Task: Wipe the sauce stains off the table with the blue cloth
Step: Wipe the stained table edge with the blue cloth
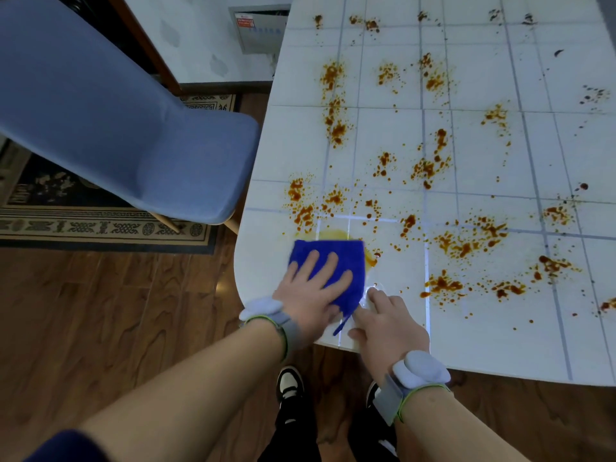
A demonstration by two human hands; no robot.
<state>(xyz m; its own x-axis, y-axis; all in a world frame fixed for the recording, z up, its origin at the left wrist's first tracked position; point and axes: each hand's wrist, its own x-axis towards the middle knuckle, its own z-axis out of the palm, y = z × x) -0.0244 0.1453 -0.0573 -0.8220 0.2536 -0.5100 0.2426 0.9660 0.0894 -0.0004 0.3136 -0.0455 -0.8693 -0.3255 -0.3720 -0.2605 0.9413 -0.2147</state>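
**Left palm on cloth, near corner of table**

My left hand lies flat on the blue cloth, fingers spread and straight, pressing it onto the table. The cloth is bright blue and nappy, folded to a rough wedge. Its broad edge lies beyond my fingertips and a thin tail trails back toward my wrist.

My right hand rests on the tabletop just right of the cloth, fingers straight and close together. I cannot tell whether its thumb touches the tail.

A yellow smear shows just past the cloth's far edge. Sauce stains, orange-brown spatters, spread ahead and right of both hands, with darker specks farthest off.

A blue chair stands left of my left arm. The wall panel far ahead carries a red-and-white label, too small to read.
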